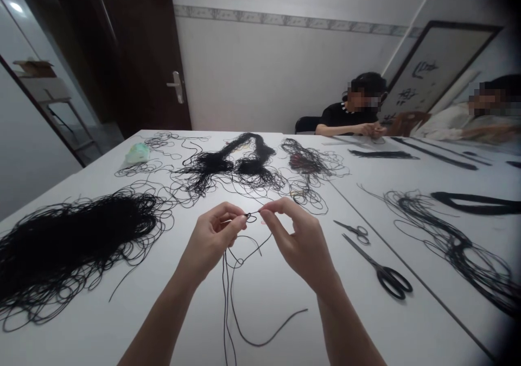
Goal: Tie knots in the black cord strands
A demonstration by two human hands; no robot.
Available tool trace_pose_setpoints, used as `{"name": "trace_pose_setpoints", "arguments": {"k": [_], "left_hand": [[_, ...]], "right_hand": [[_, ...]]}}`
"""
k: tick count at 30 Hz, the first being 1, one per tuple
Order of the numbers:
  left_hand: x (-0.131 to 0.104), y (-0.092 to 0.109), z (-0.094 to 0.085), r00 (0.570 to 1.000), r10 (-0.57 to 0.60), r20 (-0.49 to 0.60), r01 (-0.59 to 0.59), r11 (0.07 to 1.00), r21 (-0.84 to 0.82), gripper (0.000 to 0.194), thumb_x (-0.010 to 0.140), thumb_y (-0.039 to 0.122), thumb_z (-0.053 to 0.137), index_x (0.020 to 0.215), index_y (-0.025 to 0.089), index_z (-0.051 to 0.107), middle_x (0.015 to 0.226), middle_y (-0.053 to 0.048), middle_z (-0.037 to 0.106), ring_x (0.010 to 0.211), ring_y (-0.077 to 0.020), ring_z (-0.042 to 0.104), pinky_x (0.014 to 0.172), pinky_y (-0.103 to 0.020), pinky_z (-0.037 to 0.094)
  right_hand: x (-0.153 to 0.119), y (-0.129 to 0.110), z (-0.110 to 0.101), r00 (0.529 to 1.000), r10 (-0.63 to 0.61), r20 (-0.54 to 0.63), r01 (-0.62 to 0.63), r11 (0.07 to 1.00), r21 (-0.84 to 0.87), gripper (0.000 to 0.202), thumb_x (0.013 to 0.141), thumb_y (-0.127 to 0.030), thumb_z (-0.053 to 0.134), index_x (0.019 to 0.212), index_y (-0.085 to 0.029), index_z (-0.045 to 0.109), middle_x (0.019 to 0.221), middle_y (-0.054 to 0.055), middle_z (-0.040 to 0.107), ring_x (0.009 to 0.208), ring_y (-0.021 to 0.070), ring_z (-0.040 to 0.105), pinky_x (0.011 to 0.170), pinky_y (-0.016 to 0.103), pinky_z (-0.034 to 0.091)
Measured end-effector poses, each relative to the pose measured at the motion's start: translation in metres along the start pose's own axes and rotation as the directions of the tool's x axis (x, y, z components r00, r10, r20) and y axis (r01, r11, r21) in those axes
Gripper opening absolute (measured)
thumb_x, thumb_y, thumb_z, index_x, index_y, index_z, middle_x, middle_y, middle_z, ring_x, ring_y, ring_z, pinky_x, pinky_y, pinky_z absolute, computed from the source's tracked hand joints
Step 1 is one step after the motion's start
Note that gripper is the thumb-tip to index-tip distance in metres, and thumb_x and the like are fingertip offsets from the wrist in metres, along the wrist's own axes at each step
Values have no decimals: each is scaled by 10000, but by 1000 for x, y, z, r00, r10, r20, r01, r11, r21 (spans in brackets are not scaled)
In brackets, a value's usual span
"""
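Black cord (pixel 233 301) runs between my two hands over the white table, with a small loop in the short gap between my fingertips. My left hand (pixel 215 235) pinches the cord near this loop, and long strands hang from beneath it onto the tabletop. Thumb and forefinger of my right hand (pixel 295 235) are closed on the cord just right of the loop. One loose end curves across the table between my forearms. To the right of my right hand lie small scissors (pixel 360 233) and larger black-handled scissors (pixel 391 279).
A big heap of black cord (pixel 81 235) covers the left of the white table (pixel 325 328). More tangles (pixel 252 159) lie beyond my hands, and cord bundles (pixel 456 241) at the right. A green-white item (pixel 137 153) sits far left. Two people sit at the far right.
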State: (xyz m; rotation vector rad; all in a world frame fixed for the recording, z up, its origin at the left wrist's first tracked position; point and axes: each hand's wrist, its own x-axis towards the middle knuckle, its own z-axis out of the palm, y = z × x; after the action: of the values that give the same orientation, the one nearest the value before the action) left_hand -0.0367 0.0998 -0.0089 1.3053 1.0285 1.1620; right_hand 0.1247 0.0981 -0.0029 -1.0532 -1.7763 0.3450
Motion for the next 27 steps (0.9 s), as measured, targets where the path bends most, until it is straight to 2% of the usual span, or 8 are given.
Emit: {"name": "trace_pose_setpoints", "arguments": {"k": [8, 21, 27], "left_hand": [[-5, 2, 7, 992, -32, 123, 15, 991, 136, 130, 805, 293, 584, 738, 185, 554, 524, 72, 347, 488, -74, 284, 448, -212, 220], [-6, 2, 8, 992, -39, 124, 16, 984, 179, 116, 797, 268, 557, 718, 184, 547, 533, 71, 370, 497, -77, 298, 461, -216, 243], [-7, 4, 11, 987, -63, 147, 33, 979, 199, 118, 794, 257, 549, 706, 180, 536, 535, 65, 377, 504, -81, 306, 470, -221, 248]], "right_hand": [[4, 5, 1, 999, 45, 20, -46, 998, 52, 140, 868, -227, 482, 744, -180, 525, 683, -16, 562, 643, 99, 524, 570, 234, 410], [2, 2, 6, 999, 30, -43, -29, 999, 37, 157, 862, -227, 459, 717, -179, 496, 675, -8, 530, 663, 108, 484, 595, 236, 401], [1, 2, 8, 995, 44, -90, -42, 999, 22, 154, 875, -246, 445, 746, -180, 495, 675, -1, 535, 643, 111, 496, 501, 219, 363]]}}
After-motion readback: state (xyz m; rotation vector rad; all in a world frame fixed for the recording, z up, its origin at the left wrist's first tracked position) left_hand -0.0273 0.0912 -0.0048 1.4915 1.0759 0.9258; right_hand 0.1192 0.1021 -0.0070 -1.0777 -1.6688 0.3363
